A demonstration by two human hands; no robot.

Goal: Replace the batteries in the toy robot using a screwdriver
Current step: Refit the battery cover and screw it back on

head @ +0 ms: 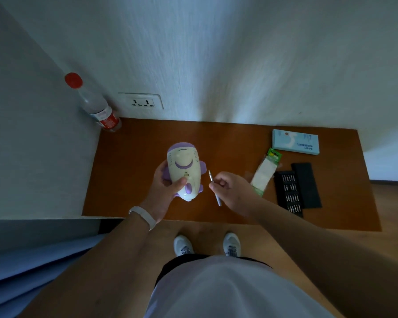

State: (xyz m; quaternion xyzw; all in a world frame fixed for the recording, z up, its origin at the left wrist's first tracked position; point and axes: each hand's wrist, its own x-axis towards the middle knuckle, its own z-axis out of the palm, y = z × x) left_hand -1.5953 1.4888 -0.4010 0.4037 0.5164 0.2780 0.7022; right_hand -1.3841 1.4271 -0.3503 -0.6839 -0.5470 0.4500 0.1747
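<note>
A white and purple toy robot [186,167] is held above the brown table [129,180], its back side facing me. My left hand [166,187] grips it from the left, thumb pressed on its lower back by a small screw hole. My right hand [231,191] pinches a thin silver screwdriver [214,188] just right of the toy, tip pointing up and away, not touching it. A battery pack [265,173] in a white and green blister lies on the table to the right.
A black bit case [288,193] lies open with its lid [306,184] at the right. A light blue box [295,141] sits behind it. A red-capped water bottle [94,104] stands in the back left corner by a wall socket [143,102].
</note>
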